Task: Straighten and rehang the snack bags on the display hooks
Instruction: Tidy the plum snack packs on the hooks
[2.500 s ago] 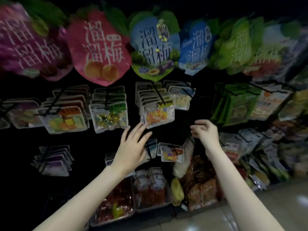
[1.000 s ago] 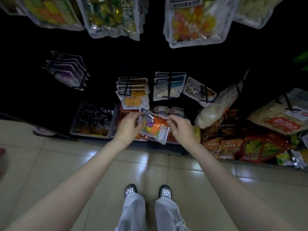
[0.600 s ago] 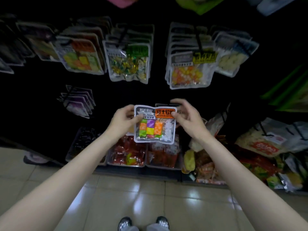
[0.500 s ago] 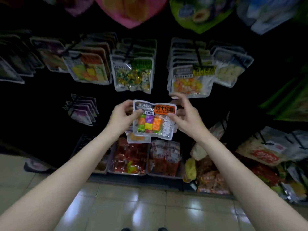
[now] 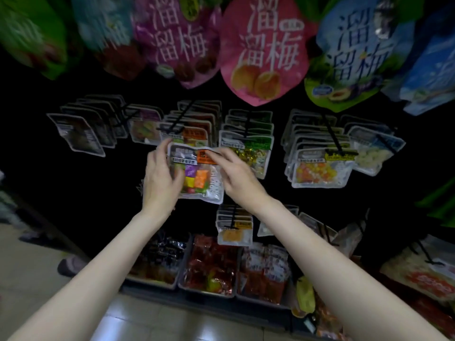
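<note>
I hold a clear snack bag (image 5: 199, 177) of coloured candy cubes with a grey and orange header, upright in front of the display. My left hand (image 5: 161, 179) grips its left edge, thumb over the front. My right hand (image 5: 234, 172) pinches the orange header at the top right. The bag's top sits just below the tip of a black display hook (image 5: 177, 121) that carries several matching bags (image 5: 194, 129). Whether the bag's hole is on the hook is hidden by my fingers.
Neighbouring hooks hold green-header candy bags (image 5: 248, 143) and yellow-header bags (image 5: 320, 163). Large plum bags (image 5: 263, 50) hang above. Lower down hang orange bags (image 5: 234, 230), and trays of red snack packs (image 5: 211, 269) sit at floor level. Someone's shoe (image 5: 71, 265) is at left on the tiles.
I picked the candy-cube bag up from low by the trays, turned it upright with both hands, and raised it up and left to the hook of matching bags. My view tilted upward.
</note>
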The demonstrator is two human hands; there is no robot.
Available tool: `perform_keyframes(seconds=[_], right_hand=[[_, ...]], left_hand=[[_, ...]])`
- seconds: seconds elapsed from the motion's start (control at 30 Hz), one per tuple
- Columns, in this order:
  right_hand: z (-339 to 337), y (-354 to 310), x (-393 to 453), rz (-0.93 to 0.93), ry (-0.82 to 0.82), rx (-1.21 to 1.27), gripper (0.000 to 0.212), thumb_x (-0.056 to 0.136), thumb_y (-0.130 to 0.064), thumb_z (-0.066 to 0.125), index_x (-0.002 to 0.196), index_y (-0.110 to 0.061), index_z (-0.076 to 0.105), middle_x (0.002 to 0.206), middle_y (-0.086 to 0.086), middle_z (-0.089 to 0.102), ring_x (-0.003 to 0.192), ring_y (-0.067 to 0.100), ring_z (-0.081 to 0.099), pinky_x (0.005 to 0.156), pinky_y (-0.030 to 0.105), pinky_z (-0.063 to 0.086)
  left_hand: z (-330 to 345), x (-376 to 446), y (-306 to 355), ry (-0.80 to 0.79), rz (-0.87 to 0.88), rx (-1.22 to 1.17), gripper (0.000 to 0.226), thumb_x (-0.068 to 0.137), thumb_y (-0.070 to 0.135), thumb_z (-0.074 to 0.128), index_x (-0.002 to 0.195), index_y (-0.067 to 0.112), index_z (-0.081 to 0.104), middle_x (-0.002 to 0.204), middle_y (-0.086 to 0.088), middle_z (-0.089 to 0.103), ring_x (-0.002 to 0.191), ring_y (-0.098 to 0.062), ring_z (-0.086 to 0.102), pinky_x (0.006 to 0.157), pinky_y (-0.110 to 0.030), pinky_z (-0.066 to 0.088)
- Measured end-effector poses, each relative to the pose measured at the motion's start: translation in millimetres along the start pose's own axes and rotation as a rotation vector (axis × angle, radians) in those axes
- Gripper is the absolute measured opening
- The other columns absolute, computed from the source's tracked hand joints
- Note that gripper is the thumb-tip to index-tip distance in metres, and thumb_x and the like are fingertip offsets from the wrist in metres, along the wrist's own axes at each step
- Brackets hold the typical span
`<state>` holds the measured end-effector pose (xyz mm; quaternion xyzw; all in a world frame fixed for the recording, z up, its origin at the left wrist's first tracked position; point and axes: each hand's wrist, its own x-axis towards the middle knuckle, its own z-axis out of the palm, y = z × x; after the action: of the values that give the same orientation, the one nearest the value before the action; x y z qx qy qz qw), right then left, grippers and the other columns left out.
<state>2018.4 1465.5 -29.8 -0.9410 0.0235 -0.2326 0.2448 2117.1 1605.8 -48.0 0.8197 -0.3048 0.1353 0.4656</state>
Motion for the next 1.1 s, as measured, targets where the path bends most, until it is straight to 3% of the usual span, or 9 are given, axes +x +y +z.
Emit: perform_keyframes(seconds=[0.13, 0.3, 0.4, 0.47, 0.67, 0.8, 0.93, 1.03, 1.1], right_hand=[[20.5, -14.9, 39.5, -0.020, -0.054, -0.047, 0.065, 0.084, 0.018, 0.044, 0.144, -0.003, 0.030, 0.148, 0.012, 0.030, 0.136, 0.024, 0.031, 0.101, 0.012, 0.020], [27.5, -9.8, 57.9, 0.120, -0.060, -0.028, 0.063, 0.089, 0.013, 0.042, 0.146, -0.007, 0.025, 0.151, 0.010, 0.024, 0.138, 0.023, 0.026, 0.100, 0.008, 0.015], [29.5, -9.4, 63.3, 0.125, -0.095, -0.056, 0.063, 0.088, 0.013, 0.042, 0.146, -0.007, 0.026, 0.151, 0.010, 0.025, 0.139, 0.023, 0.026, 0.100, 0.007, 0.010], [31.6, -11.5, 65.4, 0.114, -0.107, -0.051, 0.063, 0.087, 0.013, 0.043, 0.145, -0.007, 0.028, 0.149, 0.010, 0.028, 0.138, 0.023, 0.028, 0.103, 0.009, 0.012], [34.6, -7.6, 58.1, 0.136, -0.027, 0.021, 0.058, 0.089, 0.010, 0.045, 0.144, -0.008, 0.034, 0.146, 0.008, 0.035, 0.136, 0.019, 0.032, 0.107, 0.012, 0.017], [29.9, -6.6, 54.6, 0.128, -0.025, 0.053, 0.061, 0.086, 0.014, 0.043, 0.140, -0.014, 0.041, 0.144, 0.003, 0.040, 0.134, 0.012, 0.034, 0.108, 0.016, 0.022], [30.2, -5.5, 54.8, 0.139, -0.033, 0.069, 0.061, 0.085, 0.013, 0.043, 0.137, -0.017, 0.047, 0.143, 0.005, 0.044, 0.135, 0.019, 0.037, 0.114, 0.038, 0.028], [31.1, -8.6, 58.8, 0.153, 0.043, 0.090, 0.062, 0.087, 0.011, 0.043, 0.139, -0.022, 0.044, 0.139, 0.008, 0.046, 0.131, 0.021, 0.040, 0.111, 0.030, 0.028], [32.2, -11.8, 61.5, 0.166, 0.078, 0.101, 0.062, 0.088, 0.011, 0.044, 0.140, -0.022, 0.043, 0.143, 0.009, 0.042, 0.135, 0.021, 0.036, 0.114, 0.033, 0.025]], left_hand=[[-6.8, 18.4, -15.7, -0.098, -0.029, 0.244, 0.059, 0.092, 0.013, 0.048, 0.146, 0.012, 0.023, 0.150, -0.020, 0.017, 0.133, -0.037, 0.023, 0.103, -0.043, 0.030], [-2.4, 36.5, -27.5, -0.187, 0.076, 0.353, 0.056, 0.090, 0.013, 0.049, 0.143, 0.007, 0.031, 0.155, -0.018, 0.010, 0.136, -0.040, 0.019, 0.106, -0.050, 0.024], [-4.2, 37.4, -29.6, -0.213, 0.164, 0.393, 0.052, 0.087, 0.018, 0.040, 0.135, -0.001, 0.042, 0.146, -0.020, 0.033, 0.135, -0.040, 0.028, 0.099, -0.056, 0.034], [-4.8, 37.7, -34.4, -0.249, 0.267, 0.426, 0.056, 0.082, 0.023, 0.034, 0.128, -0.004, 0.048, 0.135, -0.021, 0.048, 0.131, -0.037, 0.039, 0.095, -0.052, 0.040], [-6.2, 38.4, -45.7, -0.343, 0.409, 0.417, 0.072, 0.079, 0.008, 0.063, 0.143, 0.007, 0.032, 0.144, -0.017, 0.038, 0.136, -0.032, 0.032, 0.105, -0.043, 0.033], [-7.2, 39.9, -48.8, -0.311, 0.381, 0.378, 0.064, 0.084, 0.008, 0.055, 0.143, 0.006, 0.031, 0.147, -0.016, 0.035, 0.138, -0.028, 0.029, 0.109, -0.039, 0.027], [-10.1, 40.2, -55.3, -0.211, 0.272, 0.288, 0.055, 0.087, 0.019, 0.038, 0.139, 0.001, 0.036, 0.147, -0.014, 0.034, 0.136, -0.026, 0.033, 0.107, -0.033, 0.019], [-11.5, 40.4, -57.9, -0.175, 0.248, 0.294, 0.055, 0.089, 0.021, 0.033, 0.140, 0.001, 0.036, 0.148, -0.013, 0.033, 0.136, -0.023, 0.031, 0.107, -0.029, 0.016], [-12.2, 40.1, -54.9, -0.192, 0.274, 0.286, 0.057, 0.086, 0.023, 0.031, 0.138, 0.000, 0.038, 0.145, -0.015, 0.037, 0.134, -0.023, 0.033, 0.108, -0.029, 0.018]])
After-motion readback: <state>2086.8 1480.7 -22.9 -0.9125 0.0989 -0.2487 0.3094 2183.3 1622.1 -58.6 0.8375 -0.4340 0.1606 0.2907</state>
